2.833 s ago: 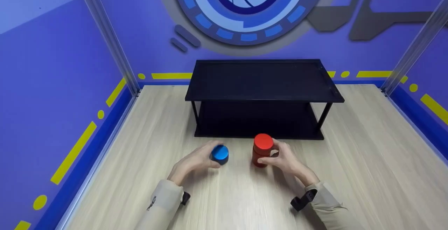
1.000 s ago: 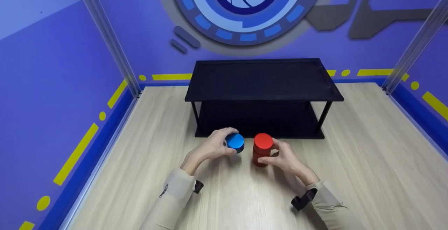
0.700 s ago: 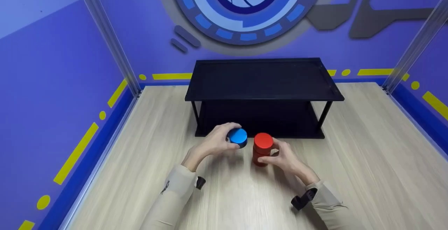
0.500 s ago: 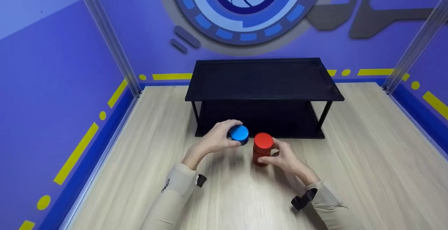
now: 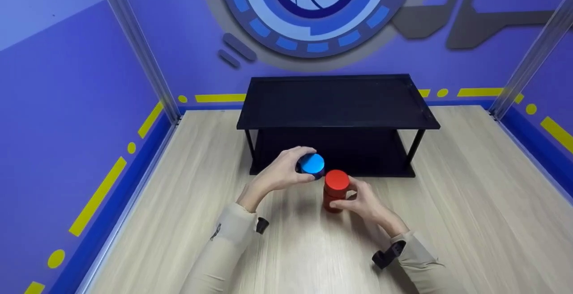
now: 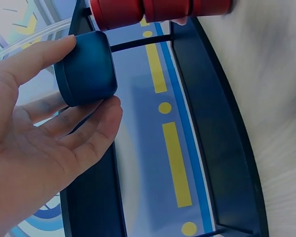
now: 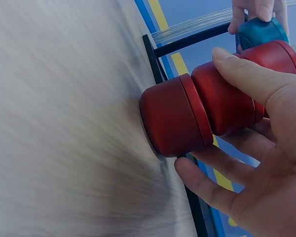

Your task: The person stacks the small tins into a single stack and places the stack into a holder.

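Note:
A small round blue tin (image 5: 312,164) is held in the air by my left hand (image 5: 282,172), level with or a little above the red stack's top. In the left wrist view my thumb lies on one side of the blue tin (image 6: 88,69) and the fingers on the other. Just right of it, three red tins (image 5: 336,181) stand stacked upright on the table. My right hand (image 5: 368,204) grips this stack from the right. The right wrist view shows the thumb across the middle red tin (image 7: 224,101), with the lowest tin (image 7: 172,116) resting on the wood.
A black two-level rack (image 5: 335,104) stands directly behind the tins, its lower shelf (image 5: 376,164) close behind them. Pale wooden table surface (image 5: 295,258) spreads in front and to both sides. Blue printed walls (image 5: 188,39) enclose the back and sides.
My left hand has lifted the blue tin off the table and carried it up, right and towards the rack, close to the red stack's top. The right hand and red tins have stayed in place.

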Motion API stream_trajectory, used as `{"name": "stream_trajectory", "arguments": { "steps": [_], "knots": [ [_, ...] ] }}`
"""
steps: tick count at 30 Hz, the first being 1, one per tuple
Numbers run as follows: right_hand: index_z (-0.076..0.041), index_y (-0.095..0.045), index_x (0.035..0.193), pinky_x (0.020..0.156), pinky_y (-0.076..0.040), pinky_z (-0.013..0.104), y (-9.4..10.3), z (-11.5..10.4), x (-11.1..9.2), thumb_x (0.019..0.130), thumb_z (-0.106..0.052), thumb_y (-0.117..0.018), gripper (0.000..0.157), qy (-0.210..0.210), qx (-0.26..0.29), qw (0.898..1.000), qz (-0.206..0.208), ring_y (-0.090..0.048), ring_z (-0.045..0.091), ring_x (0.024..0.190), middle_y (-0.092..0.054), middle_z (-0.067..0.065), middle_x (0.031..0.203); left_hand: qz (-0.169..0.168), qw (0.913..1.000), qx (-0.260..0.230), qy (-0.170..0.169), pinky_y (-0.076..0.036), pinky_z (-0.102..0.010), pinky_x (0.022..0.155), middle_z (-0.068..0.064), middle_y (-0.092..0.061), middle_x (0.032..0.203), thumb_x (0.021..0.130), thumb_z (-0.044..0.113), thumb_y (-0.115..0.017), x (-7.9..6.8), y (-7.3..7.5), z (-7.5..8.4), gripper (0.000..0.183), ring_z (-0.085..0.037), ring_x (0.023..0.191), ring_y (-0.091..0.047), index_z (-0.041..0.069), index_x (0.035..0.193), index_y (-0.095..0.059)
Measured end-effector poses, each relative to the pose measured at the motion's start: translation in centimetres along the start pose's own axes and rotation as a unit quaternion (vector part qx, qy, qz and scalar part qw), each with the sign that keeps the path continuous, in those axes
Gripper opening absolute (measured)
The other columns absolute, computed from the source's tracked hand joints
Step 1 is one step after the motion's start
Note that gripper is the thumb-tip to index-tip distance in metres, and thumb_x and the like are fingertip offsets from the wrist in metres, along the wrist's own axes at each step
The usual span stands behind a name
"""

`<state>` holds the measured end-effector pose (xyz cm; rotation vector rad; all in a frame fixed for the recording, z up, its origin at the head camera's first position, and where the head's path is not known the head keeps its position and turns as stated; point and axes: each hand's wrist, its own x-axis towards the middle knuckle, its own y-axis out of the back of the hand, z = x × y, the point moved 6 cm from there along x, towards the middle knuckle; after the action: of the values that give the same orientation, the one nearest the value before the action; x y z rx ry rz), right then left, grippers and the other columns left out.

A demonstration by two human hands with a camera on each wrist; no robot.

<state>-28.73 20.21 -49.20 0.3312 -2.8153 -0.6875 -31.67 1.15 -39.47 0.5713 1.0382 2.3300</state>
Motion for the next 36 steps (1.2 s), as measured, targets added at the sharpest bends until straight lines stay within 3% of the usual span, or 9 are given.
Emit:
{"name": "stream_trajectory", "arguments": {
  "steps": [8, 21, 27, 36],
  "knots": [
    [0.006, -0.057, 0.123, 0.073, -0.056, 0.030, 0.4, -3.4, -0.9, 0.077, -0.008, -0.079, 0.052, 0.012, 0.008, 1.000, -0.009, -0.058, -0.002, 0.085, -0.068, 0.020, 0.109, 0.003, 0.9999, 0.006, -0.014, -0.046, -0.038, 0.104, -0.009, -0.056, 0.136, 0.083, 0.023, -0.074, 0.6, 0.1, 0.9, 0.060, -0.024, 0.122, -0.054, 0.009, 0.136, -0.051],
    [0.005, -0.058, 0.121, 0.073, -0.056, 0.030, 0.5, -3.4, -0.9, 0.077, -0.008, -0.079, 0.051, 0.013, 0.010, 1.000, -0.006, -0.059, 0.000, 0.084, -0.068, 0.020, 0.109, -0.005, 0.9999, 0.007, -0.013, -0.045, -0.037, 0.105, -0.009, -0.053, 0.140, 0.084, 0.024, -0.073, 1.2, 0.0, 1.8, 0.061, -0.023, 0.125, -0.052, 0.009, 0.139, -0.049],
    [0.003, -0.058, 0.122, 0.075, -0.056, 0.031, 0.3, -2.3, -0.7, 0.076, -0.012, -0.080, 0.053, 0.009, 0.013, 1.000, -0.007, -0.060, 0.001, 0.086, -0.068, 0.018, 0.110, -0.012, 0.9997, 0.005, -0.022, -0.044, -0.036, 0.106, -0.009, -0.054, 0.140, 0.084, 0.025, -0.073, 1.6, -0.4, 2.5, 0.061, -0.023, 0.126, -0.052, 0.007, 0.138, -0.050],
    [0.004, -0.059, 0.120, 0.076, -0.056, 0.030, 0.5, -3.5, -0.9, 0.077, -0.009, -0.079, 0.049, 0.015, 0.010, 1.000, -0.010, -0.060, -0.001, 0.086, -0.069, 0.019, 0.108, -0.019, 0.9994, 0.007, -0.028, -0.046, -0.033, 0.104, -0.008, -0.055, 0.138, 0.083, 0.028, -0.073, 1.9, -1.2, 3.2, 0.062, -0.020, 0.123, -0.055, 0.008, 0.138, -0.051]
  ]
}}
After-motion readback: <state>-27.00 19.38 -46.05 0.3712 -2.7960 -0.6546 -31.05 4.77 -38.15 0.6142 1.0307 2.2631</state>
